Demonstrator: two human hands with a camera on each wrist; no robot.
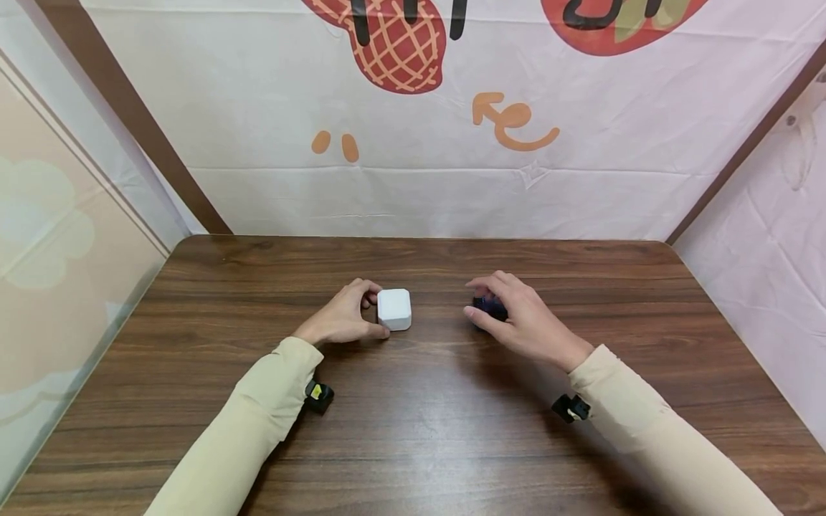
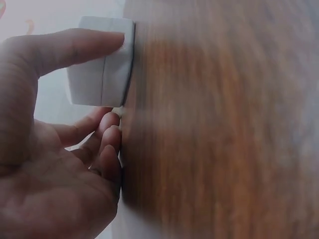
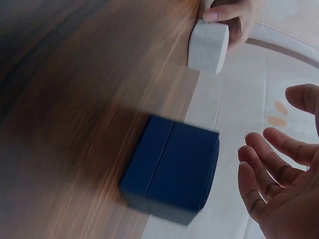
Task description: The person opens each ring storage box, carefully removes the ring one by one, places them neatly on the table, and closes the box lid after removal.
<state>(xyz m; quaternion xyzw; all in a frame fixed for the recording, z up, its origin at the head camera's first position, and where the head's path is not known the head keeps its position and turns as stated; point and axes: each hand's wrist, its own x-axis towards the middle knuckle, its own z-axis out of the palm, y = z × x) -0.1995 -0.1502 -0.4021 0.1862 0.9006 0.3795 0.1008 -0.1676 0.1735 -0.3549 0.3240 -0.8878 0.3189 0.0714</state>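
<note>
A small white box (image 1: 394, 309) with bevelled edges and a seam around its side sits on the wooden table. My left hand (image 1: 348, 312) holds it from its left side, the thumb (image 2: 99, 44) along one face and the curled fingers (image 2: 110, 142) at the opposite face. To the right stands a dark blue box (image 3: 172, 164), also with a seam, partly hidden under my right hand (image 1: 516, 315) in the head view. The right wrist view shows a gap between this box and the loosely bent right fingers (image 3: 271, 162).
The brown wood-grain table (image 1: 413, 430) ends at a hanging white cloth (image 1: 271, 143) with printed red and orange shapes. More cloth panels stand along the left and right. A small black device (image 1: 319, 395) is worn at the left wrist, another device (image 1: 571, 408) at the right.
</note>
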